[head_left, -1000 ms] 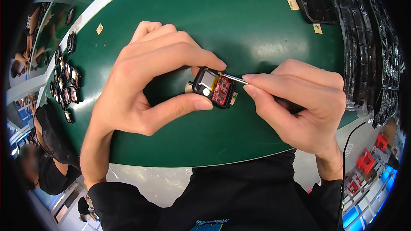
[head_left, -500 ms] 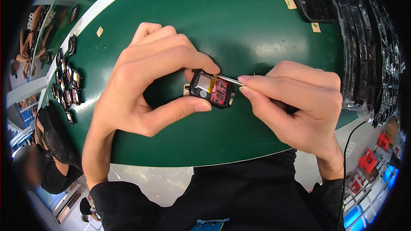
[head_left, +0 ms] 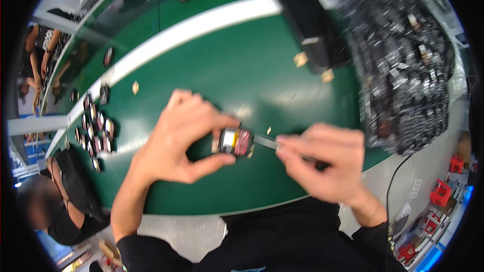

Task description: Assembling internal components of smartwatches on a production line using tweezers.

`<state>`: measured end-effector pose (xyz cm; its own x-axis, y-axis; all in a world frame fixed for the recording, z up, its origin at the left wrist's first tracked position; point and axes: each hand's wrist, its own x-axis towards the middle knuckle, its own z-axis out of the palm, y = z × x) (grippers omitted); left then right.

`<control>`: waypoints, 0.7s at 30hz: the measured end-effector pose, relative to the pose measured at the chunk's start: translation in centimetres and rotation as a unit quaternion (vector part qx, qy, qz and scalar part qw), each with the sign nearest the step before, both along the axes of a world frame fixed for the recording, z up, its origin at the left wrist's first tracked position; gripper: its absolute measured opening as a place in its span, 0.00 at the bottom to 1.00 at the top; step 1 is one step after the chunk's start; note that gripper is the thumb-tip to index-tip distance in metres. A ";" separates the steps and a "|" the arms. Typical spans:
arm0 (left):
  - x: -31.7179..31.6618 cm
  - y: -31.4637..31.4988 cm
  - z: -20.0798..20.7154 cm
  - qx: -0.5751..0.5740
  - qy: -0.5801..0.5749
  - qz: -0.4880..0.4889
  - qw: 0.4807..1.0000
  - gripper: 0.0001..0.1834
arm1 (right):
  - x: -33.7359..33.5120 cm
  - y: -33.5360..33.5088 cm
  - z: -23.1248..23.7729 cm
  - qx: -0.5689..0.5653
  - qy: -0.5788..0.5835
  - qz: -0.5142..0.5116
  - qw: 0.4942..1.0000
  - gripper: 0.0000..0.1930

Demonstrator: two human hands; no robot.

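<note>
Between the thumb and fingers of my left hand is a small black device housing, its inside facing up. A silvery cell, a strip of yellow tape and a red circuit board show within it. My right hand pinches slim metal tweezers, blurred by motion. Their tip points left toward the housing's right edge, with a narrow gap that looks clear of it. Small tan paper bits show under the housing, on the green table.
Several similar open housings lie grouped at the left. Far right stands a wide stack of clear trays filled with dark parts. A black case is at the back, near tan paper squares. Another person sits at the left.
My right hand has drawn the tweezers back from the housing, to the right. The whole view has shifted, showing more of the table's far side and the tray stack.
</note>
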<state>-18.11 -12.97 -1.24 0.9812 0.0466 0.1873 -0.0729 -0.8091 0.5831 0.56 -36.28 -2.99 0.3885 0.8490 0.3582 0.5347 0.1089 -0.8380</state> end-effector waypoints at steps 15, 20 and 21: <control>8.7 0.1 3.8 -0.023 -0.173 0.053 0.983 0.25 | -0.2 -2.3 -0.9 0.085 0.158 -0.038 0.983 0.09; 23.1 -1.7 8.3 0.017 -0.146 -0.075 0.986 0.23 | 0.5 -2.6 -0.8 0.090 0.168 -0.030 0.981 0.08; 25.4 -1.8 8.9 0.019 -0.140 -0.104 0.984 0.23 | 0.4 -2.5 -1.0 0.097 0.178 -0.031 0.979 0.08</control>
<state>7.33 -14.80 7.65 0.8781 -0.1625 0.4501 -0.3933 -0.7809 0.4853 0.94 -38.75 -4.00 0.5673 0.7487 0.3431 0.2229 0.2614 -0.9391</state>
